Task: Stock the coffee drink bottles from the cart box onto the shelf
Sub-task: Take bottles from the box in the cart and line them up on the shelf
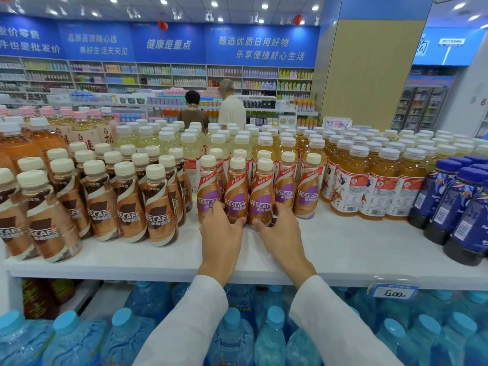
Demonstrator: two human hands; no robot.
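Observation:
Purple-label Nescafe coffee bottles with cream caps stand upright in a short row on the white shelf (330, 241). My left hand (220, 233) wraps the base of one front bottle (235, 190). My right hand (280, 228) wraps the base of the bottle beside it (261, 192). Both bottles rest on the shelf, touching each other. More of the same bottles (307, 184) stand to the right and behind. The cart box is out of view.
Brown-label Nescafe bottles (158, 204) crowd the shelf at left, orange tea bottles (375, 180) and dark blue bottles (454, 204) at right. Large water jugs (229, 336) fill the level below. A price tag (396, 291) hangs on the shelf edge. Two people stand in the far aisle.

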